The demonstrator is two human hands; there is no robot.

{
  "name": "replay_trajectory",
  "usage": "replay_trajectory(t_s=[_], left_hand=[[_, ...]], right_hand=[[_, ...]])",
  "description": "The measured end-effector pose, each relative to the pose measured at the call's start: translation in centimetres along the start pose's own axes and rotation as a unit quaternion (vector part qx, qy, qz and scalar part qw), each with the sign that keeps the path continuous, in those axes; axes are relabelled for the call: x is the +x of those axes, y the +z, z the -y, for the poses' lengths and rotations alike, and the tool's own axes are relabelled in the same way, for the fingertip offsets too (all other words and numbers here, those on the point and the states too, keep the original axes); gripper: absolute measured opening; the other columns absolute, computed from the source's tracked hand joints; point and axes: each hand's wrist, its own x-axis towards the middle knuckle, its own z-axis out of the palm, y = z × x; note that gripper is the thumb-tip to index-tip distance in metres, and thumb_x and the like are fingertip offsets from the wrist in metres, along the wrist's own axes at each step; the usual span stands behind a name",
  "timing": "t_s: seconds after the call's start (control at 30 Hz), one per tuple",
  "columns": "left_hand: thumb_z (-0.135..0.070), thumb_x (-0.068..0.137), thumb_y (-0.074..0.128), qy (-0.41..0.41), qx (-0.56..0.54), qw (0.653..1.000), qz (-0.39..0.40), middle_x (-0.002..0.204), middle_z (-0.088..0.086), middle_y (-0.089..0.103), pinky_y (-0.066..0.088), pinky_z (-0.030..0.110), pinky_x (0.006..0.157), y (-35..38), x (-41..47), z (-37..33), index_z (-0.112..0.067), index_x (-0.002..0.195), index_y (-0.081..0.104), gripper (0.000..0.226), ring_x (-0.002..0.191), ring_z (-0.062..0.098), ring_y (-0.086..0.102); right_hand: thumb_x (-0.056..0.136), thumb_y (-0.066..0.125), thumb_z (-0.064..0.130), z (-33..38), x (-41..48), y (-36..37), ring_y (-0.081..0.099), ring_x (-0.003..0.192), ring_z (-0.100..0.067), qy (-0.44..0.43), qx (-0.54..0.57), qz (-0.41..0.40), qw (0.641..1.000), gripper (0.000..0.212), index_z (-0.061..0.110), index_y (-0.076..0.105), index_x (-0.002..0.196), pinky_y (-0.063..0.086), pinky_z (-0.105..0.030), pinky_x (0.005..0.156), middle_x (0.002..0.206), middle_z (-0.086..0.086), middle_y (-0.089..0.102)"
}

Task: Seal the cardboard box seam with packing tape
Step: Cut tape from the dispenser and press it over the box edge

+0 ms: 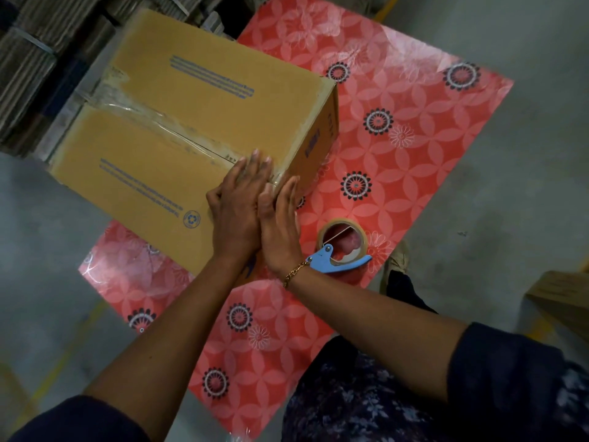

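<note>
A brown cardboard box (204, 100) with blue print stands on a red flowered table. Clear packing tape (153, 118) runs along its centre seam from the far edge toward me. My left hand (237, 199) lies flat on the box top over the near end of the seam, fingers together. My right hand (280, 228) presses flat against the box's near edge and side, right beside the left one. A roll of tape in a blue-handled dispenser (342, 247) lies on the table just right of my right wrist, touched by neither hand.
The red flowered table cover (414, 138) extends to the right of and behind the box. Stacks of flat cardboard (35, 59) fill the upper left. Another brown box (564, 298) sits at the right edge on the grey floor.
</note>
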Motion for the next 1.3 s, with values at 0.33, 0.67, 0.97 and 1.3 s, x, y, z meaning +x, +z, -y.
replay_trajectory(t_s=[0.33, 0.67, 0.97, 1.3], left_hand=[[-0.035, 0.103, 0.038, 0.002, -0.001, 1.000, -0.010, 0.163, -0.010, 0.032, 0.013, 0.025, 0.092, -0.1, -0.1, -0.5, -0.034, 0.151, 0.041, 0.048, 0.150, 0.009, 0.025], [-0.040, 0.104, 0.032, 0.012, 0.043, 0.999, 0.001, 0.166, -0.010, 0.025, 0.015, 0.027, 0.092, 0.2, -0.1, 0.0, -0.032, 0.155, 0.034, 0.051, 0.151, 0.009, 0.023], [-0.040, 0.104, 0.033, -0.006, 0.006, 1.000, -0.001, 0.165, -0.012, 0.029, 0.017, 0.030, 0.095, -0.2, -0.1, -0.7, -0.036, 0.151, 0.039, 0.048, 0.151, 0.008, 0.023], [-0.044, 0.101, 0.036, 0.011, 0.007, 1.000, 0.010, 0.167, -0.011, 0.023, 0.021, 0.033, 0.097, -0.5, -0.3, -0.1, -0.034, 0.155, 0.033, 0.055, 0.152, 0.009, 0.021]], right_hand=[[0.072, 0.004, 0.091, 0.3, 0.0, -1.6, -0.010, 0.151, -0.001, 0.013, -0.023, 0.001, 1.000, 0.112, 0.020, -0.008, 0.158, -0.003, -0.035, 0.124, 0.167, 0.007, -0.012], [0.062, 0.000, 0.096, 0.7, 0.5, -0.4, -0.020, 0.143, 0.004, -0.006, -0.021, 0.016, 1.000, 0.123, 0.018, -0.017, 0.155, -0.006, -0.034, 0.122, 0.163, 0.009, -0.023], [0.081, 0.012, 0.085, 2.2, -0.1, -2.3, -0.012, 0.153, -0.011, 0.123, -0.029, 0.093, 0.988, 0.105, 0.016, -0.009, 0.157, -0.001, -0.047, 0.124, 0.168, -0.001, -0.014], [0.056, 0.001, 0.100, 1.6, -2.4, -0.5, -0.016, 0.146, 0.007, -0.021, 0.006, 0.041, 0.999, 0.122, 0.030, -0.012, 0.155, -0.001, -0.046, 0.124, 0.151, 0.024, -0.029]])
